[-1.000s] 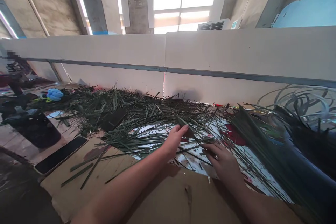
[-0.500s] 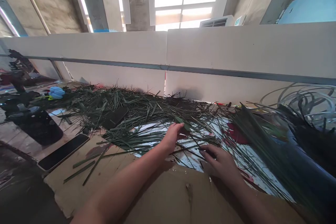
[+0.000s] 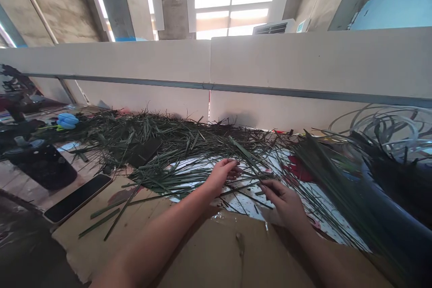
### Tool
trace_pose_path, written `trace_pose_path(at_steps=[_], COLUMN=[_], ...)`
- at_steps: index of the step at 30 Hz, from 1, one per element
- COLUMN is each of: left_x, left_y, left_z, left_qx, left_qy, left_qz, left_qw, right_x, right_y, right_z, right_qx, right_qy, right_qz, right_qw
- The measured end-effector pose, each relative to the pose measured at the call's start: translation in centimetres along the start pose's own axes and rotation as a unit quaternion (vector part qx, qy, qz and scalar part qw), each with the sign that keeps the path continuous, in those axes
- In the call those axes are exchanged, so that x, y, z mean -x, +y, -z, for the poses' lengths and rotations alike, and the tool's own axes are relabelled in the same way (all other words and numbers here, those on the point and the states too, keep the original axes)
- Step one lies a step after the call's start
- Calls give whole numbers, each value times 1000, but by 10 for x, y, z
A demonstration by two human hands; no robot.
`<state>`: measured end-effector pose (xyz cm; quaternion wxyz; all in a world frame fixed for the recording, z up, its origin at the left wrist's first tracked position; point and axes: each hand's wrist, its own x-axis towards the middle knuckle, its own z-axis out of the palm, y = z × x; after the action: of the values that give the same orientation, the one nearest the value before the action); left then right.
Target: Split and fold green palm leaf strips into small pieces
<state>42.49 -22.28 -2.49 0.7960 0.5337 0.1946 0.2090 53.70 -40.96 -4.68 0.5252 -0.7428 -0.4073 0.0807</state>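
My right hand (image 3: 282,195) is closed in a pinch over the white sheet (image 3: 248,202). Its fingertips grip the lower end of a thin green stem with a long flat leaf (image 3: 243,149), which slants up and away to the left. To the left of that leaf is my left hand (image 3: 222,176), its fingers bent and slightly apart, apparently with nothing between them. Loose green stems (image 3: 189,179) lie around both hands, several of them crossing the sheet.
A tangled heap of green stems (image 3: 148,128) runs along the white partition (image 3: 168,99). Cardboard (image 3: 189,247) covers the near edge. On the left are a phone (image 3: 77,198), a dark container (image 3: 40,164) and a blue flower (image 3: 67,120); on the right, a blue tub (image 3: 388,198).
My left hand has let go of the leaf and drawn slightly down from it. The leaf, held by its stem in my right hand, stands clear of the left fingers. The view has shifted slightly.
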Motion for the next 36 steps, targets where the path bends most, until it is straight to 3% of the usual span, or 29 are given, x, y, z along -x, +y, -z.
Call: trace_pose_path(at_steps=[3, 9, 13, 21, 31, 36], left_x=[1, 2, 1, 6, 5, 6], left_y=[1, 5, 5, 13, 13, 12], left_z=[0, 1, 0, -8, -7, -8], left_qx=[-9, -10, 2, 40, 45, 50], left_qy=[24, -26, -42, -70, -112, -96], left_qz=[-13, -33, -37, -26, -9, -4], left_qw=[1000, 999, 998, 996, 993, 994], right_x=[-1, -2, 0, 8, 6, 6], right_y=[-3, -4, -2, -10, -17, -16], right_z=[0, 0, -1, -3, -1, 0], right_qx=[-48, -78, -46, 96, 96, 52], right_qy=[1, -20, -27, -68, -96, -96], right_qz=[-13, -42, -26, 81, 79, 45], right_qw=[999, 996, 998, 990, 988, 993])
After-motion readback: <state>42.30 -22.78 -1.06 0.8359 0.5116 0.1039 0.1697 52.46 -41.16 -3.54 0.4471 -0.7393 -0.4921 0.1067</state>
